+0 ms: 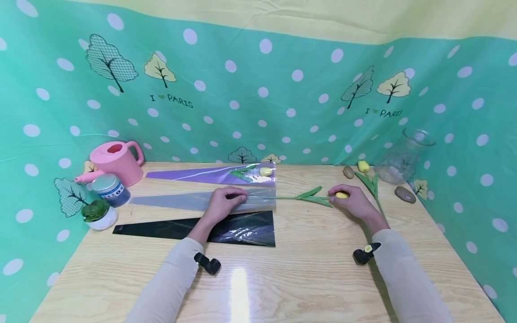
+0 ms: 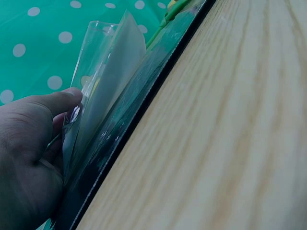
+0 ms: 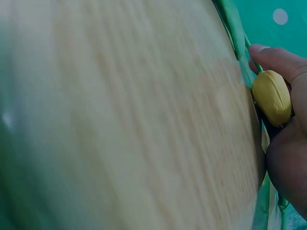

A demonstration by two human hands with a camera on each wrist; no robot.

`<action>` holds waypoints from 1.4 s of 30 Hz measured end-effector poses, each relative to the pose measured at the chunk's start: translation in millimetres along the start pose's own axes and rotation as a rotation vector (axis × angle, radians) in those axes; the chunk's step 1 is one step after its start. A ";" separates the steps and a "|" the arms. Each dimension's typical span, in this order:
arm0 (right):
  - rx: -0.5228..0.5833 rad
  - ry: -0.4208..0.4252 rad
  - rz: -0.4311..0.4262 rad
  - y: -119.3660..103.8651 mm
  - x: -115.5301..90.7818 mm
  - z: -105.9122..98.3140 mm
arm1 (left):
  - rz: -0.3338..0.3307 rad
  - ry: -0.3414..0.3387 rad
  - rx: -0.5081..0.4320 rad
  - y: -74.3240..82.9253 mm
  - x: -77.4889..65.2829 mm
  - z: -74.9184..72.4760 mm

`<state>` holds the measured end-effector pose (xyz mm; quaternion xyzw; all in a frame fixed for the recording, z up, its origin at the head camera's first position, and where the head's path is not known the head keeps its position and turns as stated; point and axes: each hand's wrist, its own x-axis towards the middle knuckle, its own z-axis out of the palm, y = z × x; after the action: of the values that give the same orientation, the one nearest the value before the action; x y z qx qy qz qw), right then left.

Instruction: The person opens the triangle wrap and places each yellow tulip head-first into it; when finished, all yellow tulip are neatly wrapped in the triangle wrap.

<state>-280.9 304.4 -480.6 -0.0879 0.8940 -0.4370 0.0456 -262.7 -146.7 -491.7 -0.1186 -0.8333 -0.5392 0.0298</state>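
Observation:
My left hand (image 1: 224,202) pinches the top layer of the grey flower sleeve (image 1: 173,201) near its wide end. In the left wrist view its clear film (image 2: 108,57) stands lifted away from the layer below. My right hand (image 1: 353,202) holds an artificial yellow tulip just below its bloom (image 3: 271,96), thumb against the stem. The tulip's green leaves (image 1: 311,193) lie between my hands, and its stem points left, its end overlapping the sleeve's wide end beside my left fingers. Behind lies a purple sleeve (image 1: 194,175) with a yellow tulip inside; in front lies a black sleeve (image 1: 161,231).
At the left stand a pink watering can (image 1: 125,163), a blue jar (image 1: 113,190) and a potted succulent (image 1: 101,217). At the right are a glass vase (image 1: 397,163), a brown stone (image 1: 405,194), a smaller stone (image 1: 348,172) and another yellow tulip (image 1: 363,166).

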 end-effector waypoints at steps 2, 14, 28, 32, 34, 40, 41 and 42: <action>-0.025 0.001 0.013 -0.3 0.3 1.7 | 0.000 0.001 0.002 -0.3 0.4 -0.3; -0.128 0.045 -0.037 -3.6 0.4 8.3 | -0.020 0.001 -0.005 0.3 -0.1 -0.3; -0.010 0.051 -0.097 -38.2 4.6 38.5 | 0.010 0.016 0.065 3.7 0.8 1.4; -0.024 0.053 -0.123 -45.4 11.2 51.3 | 0.016 0.013 0.070 5.3 0.3 2.7; -0.020 0.046 -0.131 -52.2 13.2 57.9 | 0.019 0.014 0.072 6.2 0.2 2.9; -0.006 0.019 -0.135 -67.0 20.3 79.1 | 0.029 0.005 0.075 6.6 1.1 4.7; -0.005 0.018 -0.135 -68.9 21.5 82.7 | 0.033 0.004 0.076 6.5 1.3 5.0; -0.003 0.017 -0.133 -71.0 22.4 86.1 | 0.038 0.002 0.075 6.2 1.5 5.3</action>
<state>-280.9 190.6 -477.5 -0.1436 0.8873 -0.4383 0.0089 -262.3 -139.3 -488.1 -0.1326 -0.8504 -0.5071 0.0455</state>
